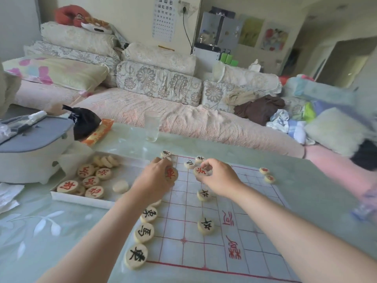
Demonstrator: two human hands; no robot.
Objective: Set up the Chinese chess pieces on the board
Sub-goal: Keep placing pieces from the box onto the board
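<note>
Under half set – left hand (155, 177) pinching round pale red-character piece (171, 174), right hand (220, 178) pinching second such piece (201, 171); rest in white tray (81, 201), 9 o'clock.

Pieces (206, 226) look like pale wood, matt, with painted red and black characters. The board (255, 260) is a thin, slightly creased sheet, paper or plastic, can't tell. The desk (51, 231) top is glossy, glass-like. The tumbler (152, 126) is clear glass, the sofa cover (204, 123) quilted cloth, the bag (83, 121) shiny black plastic.

Clear drinking glass (152, 126) on glass table (61, 231), cushioned sofa (183, 111) behind, eye chart (164, 17)
</note>
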